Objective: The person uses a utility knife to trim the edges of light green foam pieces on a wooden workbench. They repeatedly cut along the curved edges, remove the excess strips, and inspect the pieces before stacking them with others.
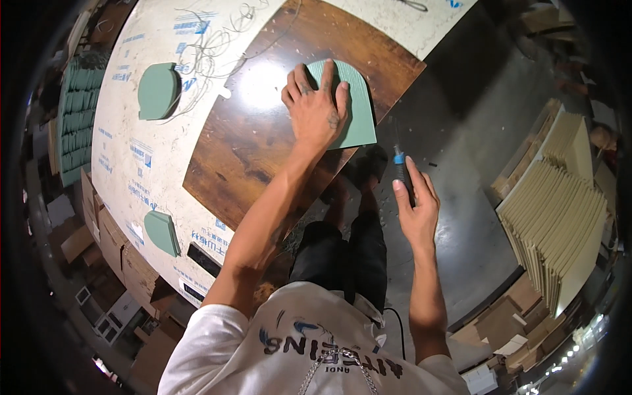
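Note:
My left hand point(315, 112) lies with its fingers spread on a green arched panel point(359, 118), pressing it from above. The panel has a rounded top and a straight bottom edge, and sits near the right edge of a glossy brown wood-grain board point(247, 151). My right hand point(418, 204) is off the board's right side, apart from the panel. It is closed round a slim tool point(403, 174) with a black ribbed grip, a blue collar and a thin tip pointing away from me. The exact kind of tool cannot be made out.
On the white printed tabletop point(122, 155) lie a stack of green arched pieces point(157, 92), another green stack point(162, 232), a black flat object point(204, 259) and tangled thin strands point(197, 49). Stacked beige panels point(553, 217) stand on the right; cartons point(122, 250) stand on the left.

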Tool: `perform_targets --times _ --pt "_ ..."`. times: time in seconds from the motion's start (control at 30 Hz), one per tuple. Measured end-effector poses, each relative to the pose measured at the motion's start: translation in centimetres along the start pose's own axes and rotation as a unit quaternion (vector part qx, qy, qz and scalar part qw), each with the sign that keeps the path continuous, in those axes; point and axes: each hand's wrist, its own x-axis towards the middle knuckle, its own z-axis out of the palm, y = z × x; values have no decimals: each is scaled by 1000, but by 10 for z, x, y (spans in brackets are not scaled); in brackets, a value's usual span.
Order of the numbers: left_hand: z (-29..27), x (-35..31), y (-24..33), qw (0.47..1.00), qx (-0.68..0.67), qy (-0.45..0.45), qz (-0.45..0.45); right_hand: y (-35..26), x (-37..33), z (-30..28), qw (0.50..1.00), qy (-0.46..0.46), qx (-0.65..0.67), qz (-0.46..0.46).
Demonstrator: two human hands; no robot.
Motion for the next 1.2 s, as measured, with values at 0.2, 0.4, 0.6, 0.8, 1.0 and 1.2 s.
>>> perform_targets --times 0.2,0.4,0.6,0.8,1.0,1.2 --pt "9 -3 -6 1000 9 -2 -7 25 9 13 964 -2 -195 -182" --pt "10 -1 -10 1000 4 3 23 37 2 6 955 4 -243 -170" --pt "-4 2 5 998 48 -34 1 41 0 -1 946 13 -278 -168" --pt "10 -4 -24 998 12 -14 61 48 5 0 934 14 -298 -196" --pt "9 -3 -24 996 -26 -7 80 44 20 3 933 8 -292 -211" --pt "6 -3 -28 995 -41 -8 86 39 36 9 935 -4 -281 -214"
